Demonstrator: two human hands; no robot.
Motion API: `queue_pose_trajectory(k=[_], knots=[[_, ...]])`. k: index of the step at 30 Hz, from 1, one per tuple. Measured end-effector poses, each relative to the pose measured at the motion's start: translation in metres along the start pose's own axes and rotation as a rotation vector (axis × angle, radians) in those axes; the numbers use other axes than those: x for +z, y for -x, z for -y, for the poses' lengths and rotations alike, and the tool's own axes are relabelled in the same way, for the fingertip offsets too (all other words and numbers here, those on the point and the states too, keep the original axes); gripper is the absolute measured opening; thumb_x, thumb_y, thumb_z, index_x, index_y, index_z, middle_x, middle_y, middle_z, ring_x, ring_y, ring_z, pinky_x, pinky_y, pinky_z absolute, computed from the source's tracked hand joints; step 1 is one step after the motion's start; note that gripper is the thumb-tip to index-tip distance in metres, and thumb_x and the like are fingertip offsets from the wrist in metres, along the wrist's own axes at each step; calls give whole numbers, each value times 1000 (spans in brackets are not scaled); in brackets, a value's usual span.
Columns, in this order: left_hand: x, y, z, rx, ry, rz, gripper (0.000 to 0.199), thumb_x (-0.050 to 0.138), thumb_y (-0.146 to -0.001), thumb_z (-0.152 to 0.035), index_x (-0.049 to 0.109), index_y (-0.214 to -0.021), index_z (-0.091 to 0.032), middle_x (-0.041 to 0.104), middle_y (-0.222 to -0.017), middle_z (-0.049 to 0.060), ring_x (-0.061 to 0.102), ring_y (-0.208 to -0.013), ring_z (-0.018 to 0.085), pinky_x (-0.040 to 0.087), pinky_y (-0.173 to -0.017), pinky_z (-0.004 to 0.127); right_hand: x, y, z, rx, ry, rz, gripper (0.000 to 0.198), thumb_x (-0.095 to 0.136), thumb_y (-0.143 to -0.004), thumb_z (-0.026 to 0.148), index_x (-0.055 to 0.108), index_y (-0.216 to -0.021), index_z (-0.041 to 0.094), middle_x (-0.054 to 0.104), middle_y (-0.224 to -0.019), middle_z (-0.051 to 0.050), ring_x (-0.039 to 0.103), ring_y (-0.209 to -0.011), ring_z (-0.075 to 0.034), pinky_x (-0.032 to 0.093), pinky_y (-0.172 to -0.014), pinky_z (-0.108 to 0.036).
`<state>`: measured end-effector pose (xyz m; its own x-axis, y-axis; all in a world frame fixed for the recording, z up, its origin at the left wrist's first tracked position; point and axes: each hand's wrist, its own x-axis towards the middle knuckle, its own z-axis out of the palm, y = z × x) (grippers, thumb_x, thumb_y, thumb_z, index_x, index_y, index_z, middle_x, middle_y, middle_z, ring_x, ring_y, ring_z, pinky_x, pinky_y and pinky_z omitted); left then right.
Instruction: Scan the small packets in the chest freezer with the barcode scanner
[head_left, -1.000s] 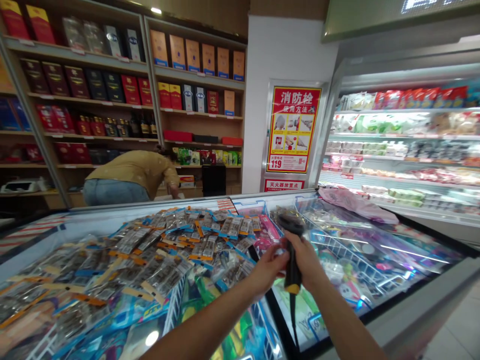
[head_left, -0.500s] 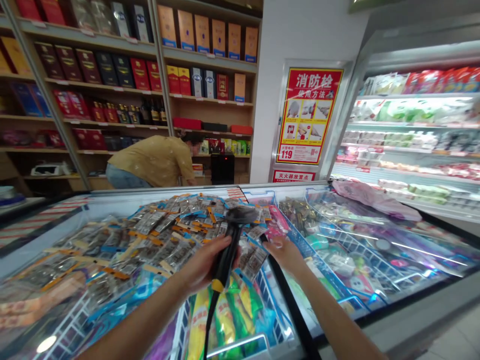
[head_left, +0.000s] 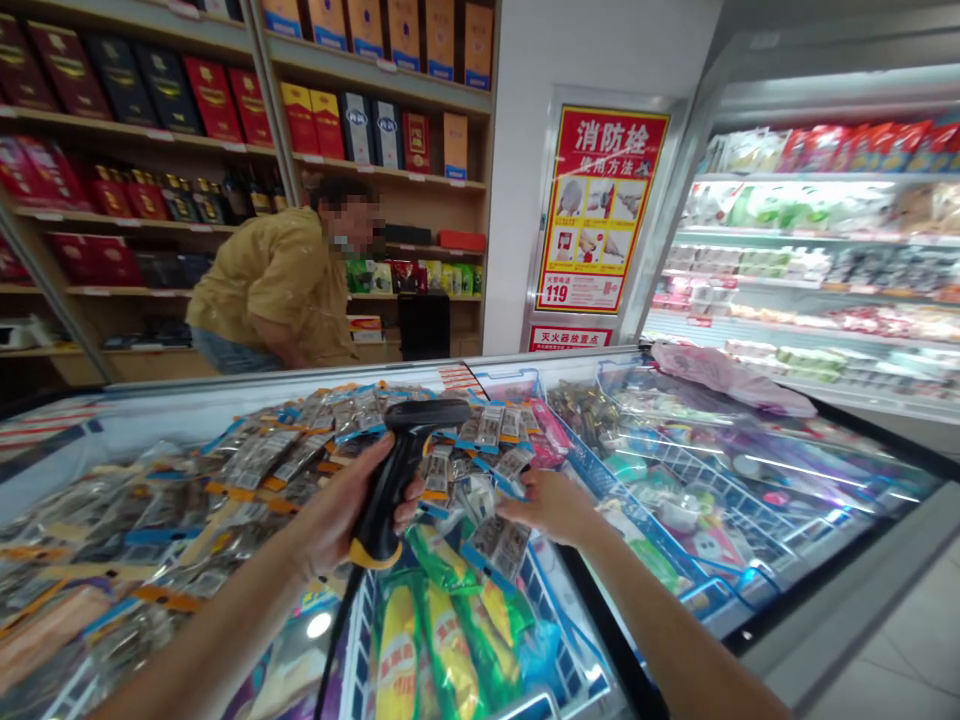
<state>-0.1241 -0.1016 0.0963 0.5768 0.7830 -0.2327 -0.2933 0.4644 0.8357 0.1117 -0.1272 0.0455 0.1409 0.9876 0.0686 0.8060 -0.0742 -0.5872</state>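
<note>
My left hand is wrapped round the grip of a black and yellow barcode scanner. The scanner's head points right over a pile of small clear packets with blue and orange edges, and its cable hangs down below my wrist. My right hand reaches in at the right end of the pile, its thumb and fingertips pinched on the blue edge of a packet. Another packet lies just below those fingers, over green and yellow bags in a white wire basket.
A black freezer rail runs under my right forearm. Blue baskets of mixed goods lie under glass on the right. A pink plastic bag rests on the far edge. Beyond the freezer, a person in a yellow shirt bends by the shelves.
The scanner has moved left and its head shows more clearly. My right hand has shifted slightly left among the packets. The person behind has raised their upper body. The view has tilted down.
</note>
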Motion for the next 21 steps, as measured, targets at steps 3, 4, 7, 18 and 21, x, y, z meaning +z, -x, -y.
queue_pose_trajectory(k=[3, 4, 7, 18, 21], knots=[[-1, -4, 14, -48, -54, -43, 34, 51, -72, -47, 54, -84, -15, 53, -58, 2, 46, -44, 10, 34, -41, 21, -1, 1, 1, -22, -74, 128, 28, 70, -48, 38, 61, -64, 17, 62, -66, -4, 57, -68, -23, 37, -59, -30], [-1, -5, 18, -55, -69, -49, 35, 52, -71, -47, 54, -85, -15, 54, -58, 2, 47, -44, 10, 34, -41, 21, -5, 2, -1, -30, -192, 163, 24, 69, -50, 35, 61, -65, 18, 62, -65, -2, 56, -66, -21, 37, -57, -28], [2, -9, 25, -31, -58, -35, 37, 54, -69, -47, 55, -85, -14, 56, -59, 3, 48, -45, 10, 36, -43, 21, -34, 1, -14, -8, -514, 133, 16, 63, -59, 28, 60, -72, 19, 60, -61, 2, 54, -59, -16, 37, -54, -24], [54, -47, 40, -7, -85, 159, 31, 60, -66, -43, 53, -76, -14, 57, -65, 4, 54, -51, 13, 41, -47, 24, -52, -19, -48, 33, -244, -315, 25, 63, -53, 19, 59, -77, 21, 61, -67, 1, 56, -69, -21, 39, -63, -29], [53, -51, 40, -58, -59, 166, 30, 61, -66, -41, 53, -77, -14, 57, -67, 5, 54, -53, 13, 42, -50, 24, -46, -11, -53, 13, -479, -201, 25, 60, -54, 18, 58, -78, 18, 62, -72, 0, 55, -67, -19, 40, -60, -28]])
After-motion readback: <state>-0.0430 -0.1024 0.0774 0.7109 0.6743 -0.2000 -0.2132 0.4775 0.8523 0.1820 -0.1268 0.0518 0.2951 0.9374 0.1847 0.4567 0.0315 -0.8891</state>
